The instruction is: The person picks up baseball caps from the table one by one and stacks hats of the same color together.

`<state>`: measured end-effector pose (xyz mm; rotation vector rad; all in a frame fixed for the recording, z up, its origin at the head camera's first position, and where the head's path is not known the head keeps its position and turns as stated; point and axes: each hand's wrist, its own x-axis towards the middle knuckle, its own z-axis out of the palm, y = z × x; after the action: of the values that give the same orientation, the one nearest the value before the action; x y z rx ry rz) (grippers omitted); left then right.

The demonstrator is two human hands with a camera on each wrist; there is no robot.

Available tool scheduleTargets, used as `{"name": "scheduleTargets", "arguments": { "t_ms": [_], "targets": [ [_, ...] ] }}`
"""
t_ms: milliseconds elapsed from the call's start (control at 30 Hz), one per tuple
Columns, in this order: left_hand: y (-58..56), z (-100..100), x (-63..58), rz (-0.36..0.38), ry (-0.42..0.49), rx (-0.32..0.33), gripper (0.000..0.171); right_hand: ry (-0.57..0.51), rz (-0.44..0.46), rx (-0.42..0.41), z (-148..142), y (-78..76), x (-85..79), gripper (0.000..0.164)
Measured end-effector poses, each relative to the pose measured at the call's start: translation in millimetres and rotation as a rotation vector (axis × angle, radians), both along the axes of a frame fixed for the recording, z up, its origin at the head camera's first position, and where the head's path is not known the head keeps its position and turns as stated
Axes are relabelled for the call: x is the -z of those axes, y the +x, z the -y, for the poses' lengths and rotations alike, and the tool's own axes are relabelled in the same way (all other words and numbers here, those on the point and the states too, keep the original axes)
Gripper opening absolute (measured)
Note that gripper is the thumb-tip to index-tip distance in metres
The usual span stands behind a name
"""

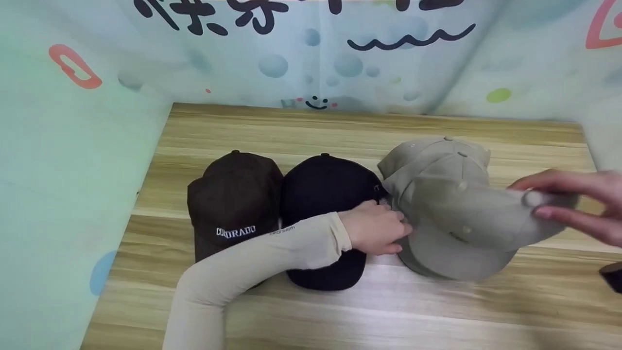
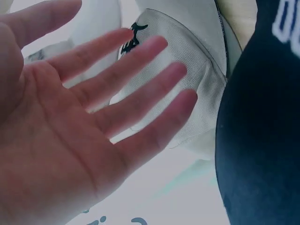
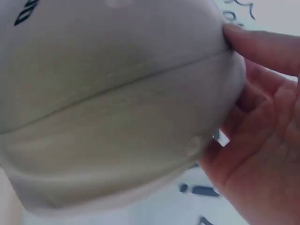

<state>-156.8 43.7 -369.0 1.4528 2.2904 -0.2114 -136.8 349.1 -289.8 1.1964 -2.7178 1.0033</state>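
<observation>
My right hand (image 1: 590,204) pinches the crown of a beige-grey baseball cap (image 1: 486,214) near its top button; the right wrist view shows thumb and fingers on opposite sides of the crown (image 3: 122,117). This cap is tilted over two more beige-grey caps (image 1: 440,150), which overlap behind it. My left hand (image 1: 376,228) reaches across a black cap (image 1: 325,189) to the left side of the beige-grey caps. Its fingers (image 2: 145,98) are straight and spread in the left wrist view. Whether they touch a cap cannot be told.
Dark brown caps (image 1: 238,194), the front one lettered "COLORADO", lie left of the black cap, partly behind my left sleeve (image 1: 272,253). All rest on a wood-grain table (image 1: 388,321). A printed cloth (image 1: 311,73) hangs behind it. A small black object (image 1: 613,276) shows at the right edge.
</observation>
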Motion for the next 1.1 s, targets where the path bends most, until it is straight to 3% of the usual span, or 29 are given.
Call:
{"name": "scheduleTargets", "arguments": {
  "t_ms": [100, 200, 333, 533, 700, 833, 967, 1033, 1100],
  "targets": [
    [1.9, -0.9, 2.8, 0.018, 0.008, 0.031, 0.039, 0.070, 0.038, -0.106, 10.2, -4.5, 8.4, 0.045],
    [3.5, -2.4, 6.7, 0.035, 0.021, 0.064, 0.038, 0.145, 0.125, -0.093, 19.1, -10.9, 17.6, 0.048],
    [4.8, -5.0, 12.9, 0.063, 0.038, 0.105, 0.039, 0.137, 0.207, -0.043, 25.3, -24.0, 36.2, 0.042],
    [8.3, -8.8, 22.9, 0.078, 0.067, 0.168, 0.034, 0.103, 0.115, 0.063, 32.6, -40.6, 63.0, 0.039],
    [12.1, -11.8, 31.4, 0.101, 0.026, 0.141, 0.034, 0.060, 0.093, 0.160, 41.0, -46.6, 77.6, 0.035],
    [13.9, -15.6, 37.8, 0.118, -0.008, 0.127, 0.046, 0.031, 0.068, 0.300, 47.3, -42.3, 89.2, 0.029],
    [15.0, -21.6, 41.4, 0.116, -0.025, 0.121, 0.054, 0.062, -0.045, 0.449, 50.2, -32.8, 98.0, 0.025],
    [16.2, -25.0, 42.3, 0.106, -0.033, 0.114, 0.052, 0.093, -0.106, 0.478, 48.7, -27.7, 100.1, 0.029],
    [17.3, -27.9, 42.9, 0.095, -0.045, 0.111, 0.048, 0.124, -0.144, 0.452, 46.3, -21.8, 100.9, 0.039]
  ]
}}
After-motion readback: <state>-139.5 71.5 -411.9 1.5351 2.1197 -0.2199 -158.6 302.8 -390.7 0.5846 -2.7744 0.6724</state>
